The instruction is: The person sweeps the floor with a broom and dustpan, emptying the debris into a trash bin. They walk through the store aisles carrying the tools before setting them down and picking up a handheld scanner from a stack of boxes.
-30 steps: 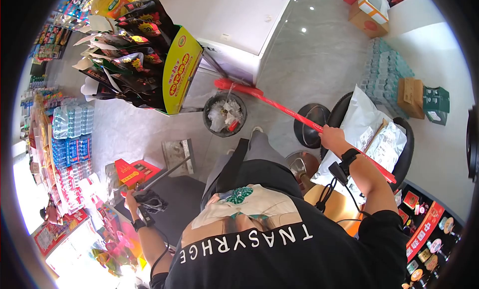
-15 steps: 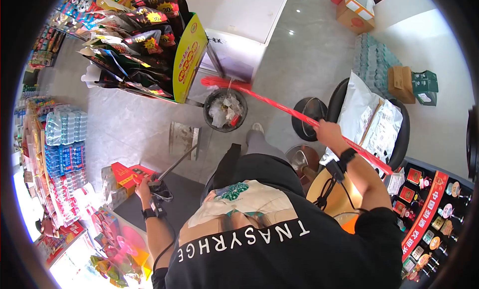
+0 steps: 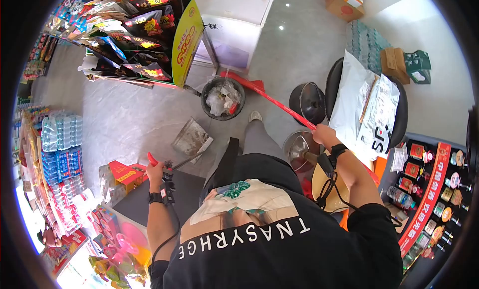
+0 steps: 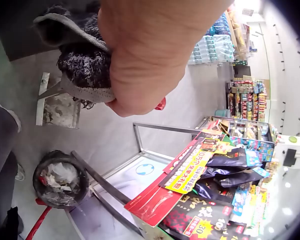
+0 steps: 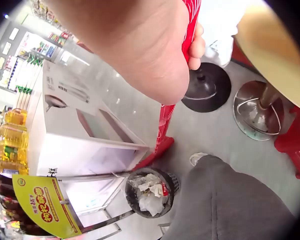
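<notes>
My right hand (image 3: 325, 135) grips the red handle of a broom (image 3: 284, 107) and is seen again, from behind, in the right wrist view. The handle slants away to a red head just behind the trash bin (image 3: 235, 112), which holds crumpled plastic and paper. My left hand (image 3: 155, 175) holds the upper end of a long-handled dustpan (image 3: 192, 138), whose red tip sticks out past the fingers. The dirty metal pan sits turned over the floor, left of the bin. A dark fuzzy bundle (image 4: 85, 65) hangs beside the left hand; the hand hides part of it.
A rack of dark snack bags (image 3: 144, 39) stands at the front left. On the right, white parcels (image 3: 359, 99) lie on a black chair, beside a round stool base (image 3: 307, 102). Boxes (image 3: 394, 64) and bottle packs stand behind. A dark mat (image 3: 164, 196) lies near the left arm.
My left hand has come forward and to the right with the dustpan, and the pan has turned. The broom head has shifted right behind the bin. The head view has shifted too.
</notes>
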Motion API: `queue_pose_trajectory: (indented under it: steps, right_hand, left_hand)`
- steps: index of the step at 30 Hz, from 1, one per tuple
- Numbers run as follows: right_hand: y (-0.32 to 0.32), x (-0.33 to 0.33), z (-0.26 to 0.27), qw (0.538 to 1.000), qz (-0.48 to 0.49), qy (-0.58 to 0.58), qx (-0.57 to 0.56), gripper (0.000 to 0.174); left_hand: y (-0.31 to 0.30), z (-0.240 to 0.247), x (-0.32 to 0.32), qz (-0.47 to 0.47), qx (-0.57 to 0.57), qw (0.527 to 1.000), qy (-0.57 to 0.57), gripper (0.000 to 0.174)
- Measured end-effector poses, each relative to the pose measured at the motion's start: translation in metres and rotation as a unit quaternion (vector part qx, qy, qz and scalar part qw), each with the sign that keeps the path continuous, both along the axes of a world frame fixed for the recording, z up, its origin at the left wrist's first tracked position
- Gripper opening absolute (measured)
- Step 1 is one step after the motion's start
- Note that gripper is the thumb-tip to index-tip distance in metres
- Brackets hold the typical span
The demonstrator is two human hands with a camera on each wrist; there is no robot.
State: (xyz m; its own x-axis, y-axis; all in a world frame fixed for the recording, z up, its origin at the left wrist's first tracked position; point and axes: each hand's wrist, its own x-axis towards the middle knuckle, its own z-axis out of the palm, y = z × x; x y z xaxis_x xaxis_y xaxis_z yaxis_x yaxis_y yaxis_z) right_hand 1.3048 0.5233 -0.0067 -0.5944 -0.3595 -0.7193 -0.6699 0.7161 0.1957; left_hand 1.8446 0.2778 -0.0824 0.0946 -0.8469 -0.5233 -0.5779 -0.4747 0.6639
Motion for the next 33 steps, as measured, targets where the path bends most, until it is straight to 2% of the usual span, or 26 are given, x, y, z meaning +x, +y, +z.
queue_pose_trajectory:
  steps: [4,8,12,18,20,28,31,33]
  right_hand:
    - [0.039,0.023,0.035,0.998,-0.066,0.003,-0.007,0.038]
    - [0.085,0.045,0.037,0.985,-0.164,-0.004,-0.050,0.040]
    - [0.105,0.056,0.032,0.983,-0.176,0.003,-0.057,0.040]
    - [0.141,0.041,0.029,0.983,-0.174,-0.006,-0.056,0.041]
    - [0.169,0.030,0.009,0.976,-0.205,-0.028,-0.060,0.040]
    - [0.179,0.012,0.036,0.912,-0.371,-0.147,-0.093,0.031]
    - [0.200,0.021,0.041,0.876,-0.436,-0.188,-0.085,0.031]
    - [0.230,0.022,0.028,0.866,-0.443,-0.205,-0.110,0.032]
  left_hand:
    - [0.004,-0.011,0.005,-0.054,0.025,0.998,-0.030,0.009]
    - [0.007,-0.026,0.007,-0.113,0.028,0.991,-0.065,0.012]
    - [0.017,-0.021,-0.016,-0.136,-0.005,0.989,-0.064,0.016]
    - [0.042,-0.016,-0.037,-0.207,-0.007,0.962,-0.179,0.022]
    - [0.053,-0.006,-0.049,-0.212,-0.013,0.958,-0.193,0.025]
    - [0.081,0.002,-0.082,-0.249,0.020,0.942,-0.222,0.028]
    - [0.084,0.003,-0.090,-0.264,0.021,0.942,-0.207,0.028]
    - [0.087,-0.001,-0.093,-0.278,0.031,0.939,-0.200,0.029]
